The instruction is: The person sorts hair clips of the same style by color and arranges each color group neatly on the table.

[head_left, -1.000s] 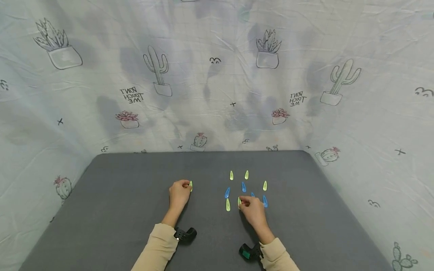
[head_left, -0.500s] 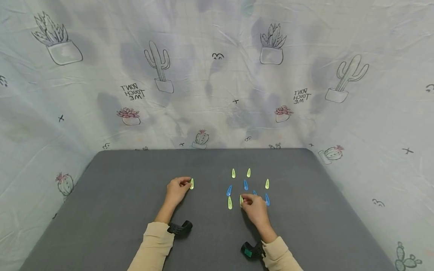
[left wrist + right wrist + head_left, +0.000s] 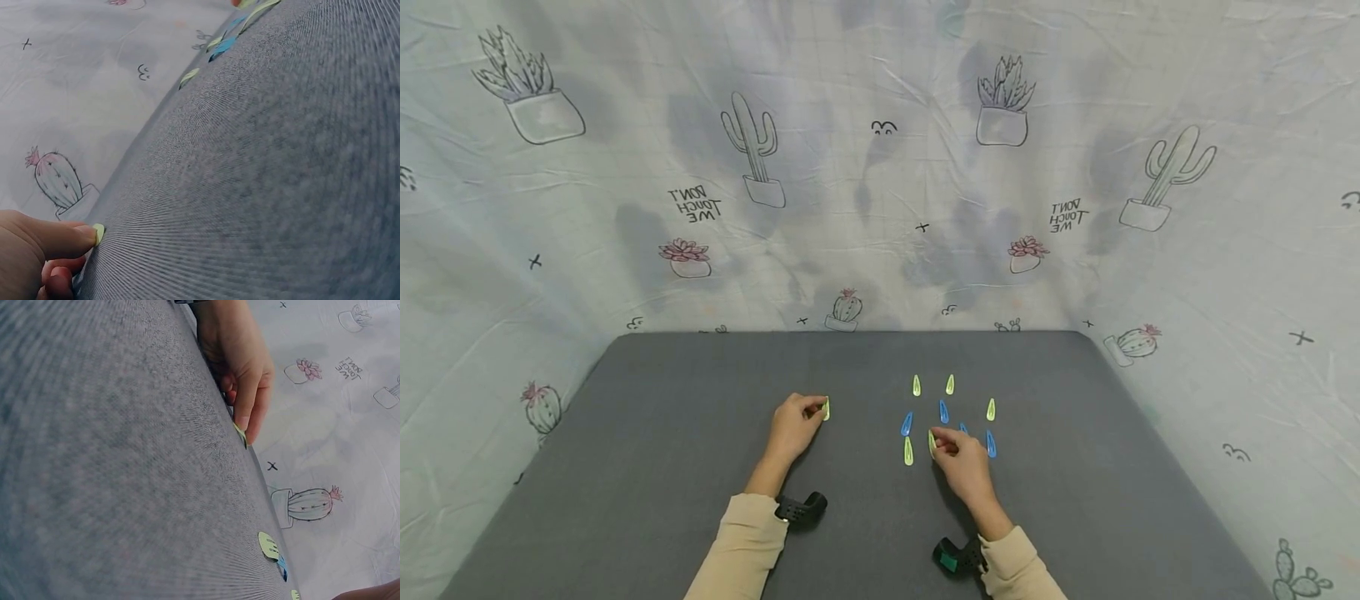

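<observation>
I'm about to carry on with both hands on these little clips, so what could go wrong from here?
1. The right hand pinches a green clip inside a tight cluster; lifting it could nudge the blue clip or the green clip beside it.
2. The left hand has only a fingertip grip on its green clip, which is small and flat on the gray mat, so it may slip.

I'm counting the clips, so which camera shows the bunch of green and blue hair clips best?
The head view: it looks down on the whole bunch of hair clips laid on the gray table, with the right hand on one. The left wrist view shows only a few at its top edge; the right wrist view catches a couple at its bottom edge.
</observation>
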The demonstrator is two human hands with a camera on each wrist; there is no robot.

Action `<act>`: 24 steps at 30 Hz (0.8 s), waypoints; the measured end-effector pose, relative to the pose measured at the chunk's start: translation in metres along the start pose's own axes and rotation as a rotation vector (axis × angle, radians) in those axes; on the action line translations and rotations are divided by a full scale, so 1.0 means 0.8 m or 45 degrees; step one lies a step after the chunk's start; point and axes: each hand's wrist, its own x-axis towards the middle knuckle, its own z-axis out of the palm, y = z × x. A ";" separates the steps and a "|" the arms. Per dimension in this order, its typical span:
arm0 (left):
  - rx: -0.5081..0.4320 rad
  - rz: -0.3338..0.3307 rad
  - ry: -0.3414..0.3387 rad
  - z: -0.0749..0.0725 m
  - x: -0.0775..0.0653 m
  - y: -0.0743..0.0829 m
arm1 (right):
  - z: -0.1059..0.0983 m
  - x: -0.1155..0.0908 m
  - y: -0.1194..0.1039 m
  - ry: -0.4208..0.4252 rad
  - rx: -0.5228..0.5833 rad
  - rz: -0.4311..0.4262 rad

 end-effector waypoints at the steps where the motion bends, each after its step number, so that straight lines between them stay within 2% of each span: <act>1: -0.002 -0.003 0.000 0.000 0.000 0.000 | 0.001 0.000 0.000 0.002 0.017 0.004; 6: 0.007 0.001 0.003 0.000 0.000 0.002 | 0.002 0.001 0.000 -0.005 0.150 0.029; 12: 0.014 0.013 0.009 0.002 0.000 0.002 | 0.002 0.006 -0.007 -0.072 0.343 0.141; 19: 0.029 0.032 0.037 0.002 0.001 -0.001 | 0.011 0.013 -0.021 -0.158 0.490 0.185; 24: 0.034 0.018 0.024 0.003 0.000 0.000 | 0.019 0.018 -0.039 -0.226 0.556 0.205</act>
